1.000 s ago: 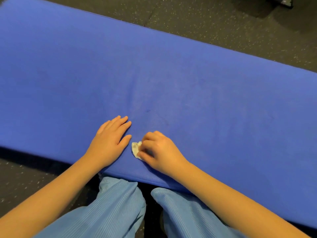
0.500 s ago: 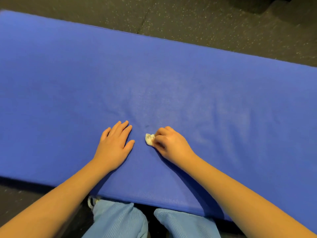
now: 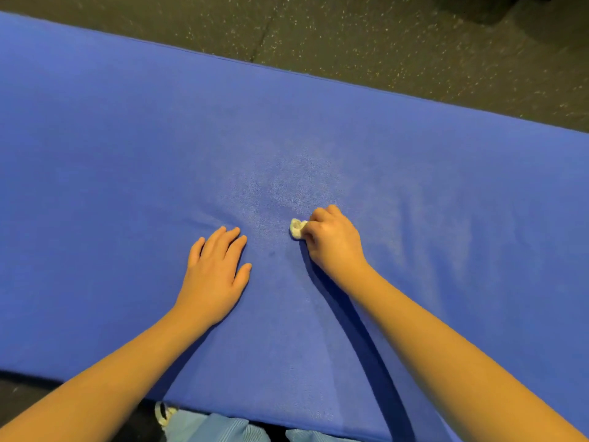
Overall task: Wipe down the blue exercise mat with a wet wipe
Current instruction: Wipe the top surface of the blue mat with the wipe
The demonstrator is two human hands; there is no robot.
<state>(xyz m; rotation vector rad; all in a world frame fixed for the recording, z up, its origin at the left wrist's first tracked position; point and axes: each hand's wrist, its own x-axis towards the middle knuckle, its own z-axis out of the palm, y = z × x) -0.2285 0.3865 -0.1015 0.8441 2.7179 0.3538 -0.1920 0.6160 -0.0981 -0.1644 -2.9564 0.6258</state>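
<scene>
While the head camera looks down across the blue exercise mat (image 3: 127, 161), I can see both bare hands resting on it, nearer its near edge than its far one. The left hand (image 3: 214, 277) lies flat on the mat, palm down, with the fingers straight and close together and the thumb spread to the side. It holds nothing. The right hand (image 3: 334, 242) sits on the mat just to the right of it and a little farther toward the far edge, with a strip of bare mat between the two. Its fingers are curled and bunched around a small white wet wipe (image 3: 296, 230), crumpled into a wad. Only the wad's left end shows past the fingers, and it is pressed against the mat. On the mat between the hands, slightly nearer the near edge than the wipe, I make out a small dark spot (image 3: 272, 253). Beyond the wipe, toward the far edge, a patch of the mat looks paler and has a faint sheen. Past the mat's far edge runs dark speckled floor (image 3: 382, 46). Below the near edge I catch light blue ribbed trousers (image 3: 223, 432) and, left of them, a bit of white lace (image 3: 163, 416).
</scene>
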